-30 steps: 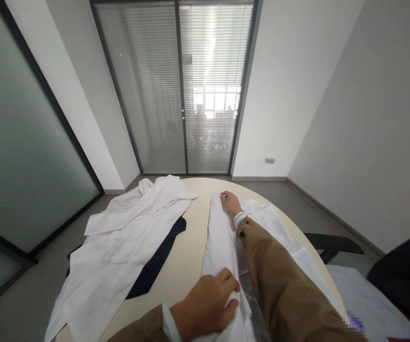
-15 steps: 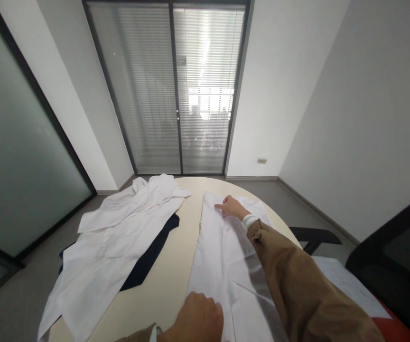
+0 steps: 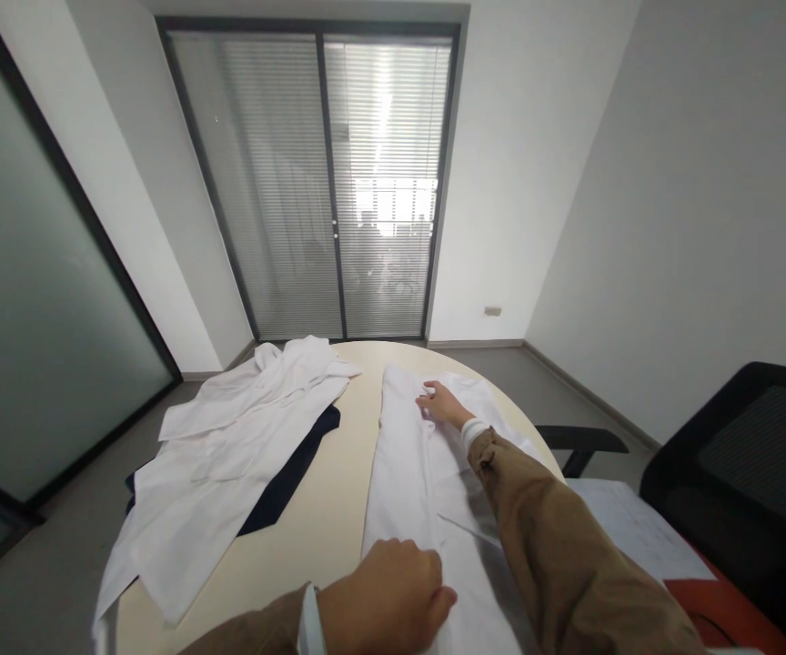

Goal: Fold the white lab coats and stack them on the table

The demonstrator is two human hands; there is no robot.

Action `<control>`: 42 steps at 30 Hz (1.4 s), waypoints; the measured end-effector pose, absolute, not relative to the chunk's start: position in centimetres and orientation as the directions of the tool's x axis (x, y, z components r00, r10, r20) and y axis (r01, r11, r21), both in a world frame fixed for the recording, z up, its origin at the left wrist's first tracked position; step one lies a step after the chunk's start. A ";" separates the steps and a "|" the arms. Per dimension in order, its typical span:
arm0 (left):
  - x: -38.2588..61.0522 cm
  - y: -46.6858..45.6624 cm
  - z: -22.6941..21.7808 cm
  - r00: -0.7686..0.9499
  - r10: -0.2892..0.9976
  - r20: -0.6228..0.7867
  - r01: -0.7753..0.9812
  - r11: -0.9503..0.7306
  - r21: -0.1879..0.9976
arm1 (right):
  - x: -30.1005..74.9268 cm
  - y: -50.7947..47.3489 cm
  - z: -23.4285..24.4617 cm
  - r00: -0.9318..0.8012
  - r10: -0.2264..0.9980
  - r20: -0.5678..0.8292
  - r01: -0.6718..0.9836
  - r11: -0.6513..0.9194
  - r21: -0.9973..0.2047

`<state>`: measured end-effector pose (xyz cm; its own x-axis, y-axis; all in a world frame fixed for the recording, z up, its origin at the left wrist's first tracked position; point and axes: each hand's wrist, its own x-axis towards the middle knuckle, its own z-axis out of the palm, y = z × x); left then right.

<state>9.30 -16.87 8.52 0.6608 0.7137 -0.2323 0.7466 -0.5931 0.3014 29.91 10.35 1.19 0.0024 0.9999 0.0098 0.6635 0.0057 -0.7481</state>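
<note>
A long white garment lies lengthwise on the right half of the round beige table. My right hand reaches to its far end, fingers pinched on a fold of the cloth. My left hand is at the near end, fingers curled and pressed onto the garment's near part. Both arms wear tan sleeves with white cuffs.
A second white garment is spread over a dark navy cloth on the table's left half, hanging off the edge. A black chair and papers are on the right. Glass doors with blinds stand behind.
The garment's folded-over side was laid flat, then a narrow fold reappears along its middle. My right hand moved back toward the far end; my left hand shifted slightly at the near end.
</note>
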 end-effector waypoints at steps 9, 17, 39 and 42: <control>8.1 -14.3 7.0 0.939 0.342 -0.047 0.337 -0.882 0.330 | 29.3 9.6 0.8 -0.099 0.993 0.062 0.639 0.112 -0.761; 9.0 -12.8 4.4 0.964 0.199 0.179 0.168 -0.971 0.172 | 28.8 10.4 0.7 -0.155 0.982 0.103 0.673 0.182 -0.717; 7.7 -12.4 6.0 0.970 0.205 0.131 0.146 -0.922 0.359 | 32.7 4.5 1.4 -0.667 0.741 0.085 0.696 0.659 -0.285; 7.8 -12.5 6.2 0.973 0.213 0.090 0.163 -0.908 0.387 | 34.5 5.4 2.1 -0.636 0.753 0.171 0.693 0.654 -0.302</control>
